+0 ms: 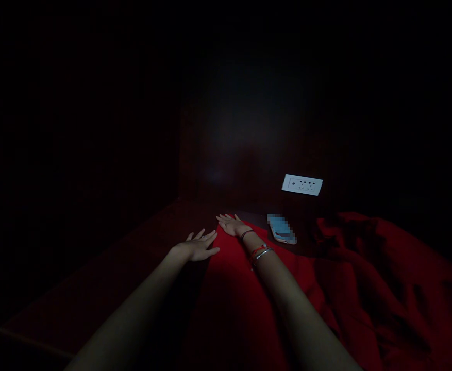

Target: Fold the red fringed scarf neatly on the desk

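Note:
A red cloth lies over the dark tabletop, flat at its left part and bunched into folds on the right. My right hand rests palm down near the cloth's far corner, fingers spread. Bracelets circle that wrist. At the cloth's left edge is my left hand, its fingers apart and a ring on one of them. It holds nothing; whether it presses on the cloth or hovers just beside it, I cannot tell.
A phone with a lit, blurred screen lies beyond the cloth, right of my right hand. Behind it, a white socket panel is set in the dark back wall. The dark wooden tabletop extends to the left. Deep shadow hides the surroundings.

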Motion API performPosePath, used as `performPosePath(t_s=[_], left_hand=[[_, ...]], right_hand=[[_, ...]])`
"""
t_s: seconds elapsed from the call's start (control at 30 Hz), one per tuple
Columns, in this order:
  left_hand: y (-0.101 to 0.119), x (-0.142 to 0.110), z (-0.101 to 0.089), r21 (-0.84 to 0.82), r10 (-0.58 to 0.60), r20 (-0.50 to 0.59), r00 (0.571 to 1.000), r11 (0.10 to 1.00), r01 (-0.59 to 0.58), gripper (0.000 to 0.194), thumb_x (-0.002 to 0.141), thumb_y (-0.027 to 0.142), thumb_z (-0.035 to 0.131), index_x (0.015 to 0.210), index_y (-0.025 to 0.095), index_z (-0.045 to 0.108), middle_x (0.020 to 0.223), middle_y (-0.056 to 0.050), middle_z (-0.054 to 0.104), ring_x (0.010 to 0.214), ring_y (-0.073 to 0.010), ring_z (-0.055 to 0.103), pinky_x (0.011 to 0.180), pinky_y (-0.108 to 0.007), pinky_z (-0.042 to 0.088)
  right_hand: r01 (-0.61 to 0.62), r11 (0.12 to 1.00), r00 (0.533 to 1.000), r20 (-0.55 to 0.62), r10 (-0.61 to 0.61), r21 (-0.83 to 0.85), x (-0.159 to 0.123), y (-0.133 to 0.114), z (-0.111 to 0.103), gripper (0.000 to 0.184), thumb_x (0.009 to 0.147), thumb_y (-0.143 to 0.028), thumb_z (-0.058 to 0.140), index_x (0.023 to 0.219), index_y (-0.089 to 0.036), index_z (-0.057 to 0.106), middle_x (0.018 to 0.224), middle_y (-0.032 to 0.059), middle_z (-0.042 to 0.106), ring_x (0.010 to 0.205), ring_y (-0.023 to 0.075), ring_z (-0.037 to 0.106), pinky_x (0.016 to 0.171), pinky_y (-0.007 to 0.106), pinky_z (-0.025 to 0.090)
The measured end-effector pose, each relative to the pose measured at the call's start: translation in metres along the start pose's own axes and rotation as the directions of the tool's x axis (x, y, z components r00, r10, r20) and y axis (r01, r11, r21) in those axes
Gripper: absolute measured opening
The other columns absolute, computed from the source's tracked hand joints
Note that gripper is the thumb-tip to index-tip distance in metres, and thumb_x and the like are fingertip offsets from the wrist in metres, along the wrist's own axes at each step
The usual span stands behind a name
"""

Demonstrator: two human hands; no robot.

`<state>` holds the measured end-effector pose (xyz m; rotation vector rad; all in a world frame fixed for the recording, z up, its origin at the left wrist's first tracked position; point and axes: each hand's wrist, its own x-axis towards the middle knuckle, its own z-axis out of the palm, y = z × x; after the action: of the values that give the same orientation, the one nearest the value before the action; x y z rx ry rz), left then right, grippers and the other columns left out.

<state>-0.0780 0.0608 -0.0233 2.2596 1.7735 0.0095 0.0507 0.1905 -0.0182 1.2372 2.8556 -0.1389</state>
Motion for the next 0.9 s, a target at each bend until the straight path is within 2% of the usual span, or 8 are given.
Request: performPosePath(t_s=[0.13,0.2,0.3,0.4,0.47,0.6,0.83,0.9], left_hand=[[-0.004,-0.001,0.002,0.004,0.016,-0.035,0.999,1.0,-0.016,0.071,0.072,0.064,0.012,0.129,0.022,0.004,0.134,-0.001,0.003,0.121,-0.027,0.0,0.093,-0.049,0.006],[-0.003,-0.001,0.002,0.016,0.022,-0.063,0.998,1.0,-0.021,0.069,0.073,0.062,0.012,0.129,0.021,0.004,0.134,-0.002,0.002,0.121,-0.0265,0.0,0.093,-0.048,0.008],[0.006,-0.001,0.001,0.093,0.114,-0.201,0.973,0.991,-0.097,0.061,0.078,0.054,0.013,0.129,0.021,0.008,0.135,-0.002,-0.001,0.121,-0.0215,-0.003,0.095,-0.043,0.006],[0.021,0.004,0.004,0.159,0.249,-0.344,0.905,0.966,-0.206,0.056,0.081,0.048,0.012,0.129,0.019,0.01,0.135,-0.002,-0.001,0.121,-0.0145,-0.004,0.097,-0.032,0.004],[0.03,0.008,0.01,0.151,0.284,-0.31,0.907,0.957,-0.248,0.059,0.08,0.05,0.012,0.129,0.017,0.011,0.135,-0.004,0.003,0.122,-0.0136,0.0,0.097,-0.029,0.005],[0.034,0.016,0.022,0.124,0.259,-0.161,0.952,0.963,-0.24,0.066,0.076,0.058,0.015,0.128,0.017,0.016,0.134,-0.007,0.01,0.121,-0.0172,0.005,0.096,-0.03,0.007],[0.032,0.016,0.022,0.112,0.22,-0.18,0.959,0.973,-0.202,0.063,0.077,0.057,0.015,0.128,0.019,0.017,0.134,-0.004,0.011,0.121,-0.0153,0.006,0.097,-0.028,0.007],[0.034,0.015,0.019,0.113,0.205,-0.171,0.964,0.976,-0.187,0.062,0.077,0.056,0.016,0.127,0.02,0.017,0.134,-0.003,0.012,0.121,-0.0149,0.007,0.097,-0.028,0.007]], right_hand=[[-0.003,1.0,0.976,-0.216,0.009,0.029,-0.024,0.013,-0.014,0.049,0.084,-0.037,0.011,0.129,-0.018,0.012,0.134,0.0021,0.012,0.122,0.0139,0.005,0.097,0.037,0.006],[-0.035,0.998,0.968,-0.245,0.046,0.05,-0.049,0.022,-0.022,0.051,0.083,-0.04,0.013,0.128,-0.016,0.013,0.134,0.0045,0.011,0.122,0.0153,0.006,0.097,0.036,0.008],[-0.079,0.995,0.982,-0.166,0.09,0.068,-0.094,0.026,-0.026,0.058,0.081,-0.048,0.014,0.128,-0.014,0.015,0.134,0.0065,0.012,0.122,0.0179,0.007,0.097,0.035,0.01],[-0.137,0.989,0.99,0.015,0.137,0.062,-0.136,0.016,-0.012,0.069,0.074,-0.059,0.019,0.128,-0.017,0.015,0.134,0.0064,0.013,0.121,0.0216,0.006,0.097,0.036,0.011],[-0.197,0.979,0.978,0.082,0.192,0.059,-0.156,0.007,0.002,0.072,0.071,-0.064,0.019,0.128,-0.022,0.013,0.134,0.0048,0.01,0.121,0.0247,0.004,0.096,0.041,0.009],[-0.209,0.974,0.978,0.013,0.209,0.093,-0.175,0.003,0.022,0.066,0.073,-0.062,0.012,0.128,-0.027,0.011,0.135,0.0019,0.006,0.122,0.0225,0.002,0.096,0.044,0.005],[-0.295,0.949,0.955,0.05,0.291,0.107,-0.185,0.019,0.02,0.066,0.073,-0.062,0.012,0.128,-0.026,0.01,0.135,0.0032,0.005,0.121,0.0238,0.003,0.095,0.044,0.006],[-0.309,0.945,0.95,-0.01,0.312,0.109,-0.185,0.021,0.021,0.065,0.074,-0.06,0.015,0.128,-0.024,0.015,0.134,0.0055,0.011,0.121,0.0243,0.007,0.094,0.044,0.009]])
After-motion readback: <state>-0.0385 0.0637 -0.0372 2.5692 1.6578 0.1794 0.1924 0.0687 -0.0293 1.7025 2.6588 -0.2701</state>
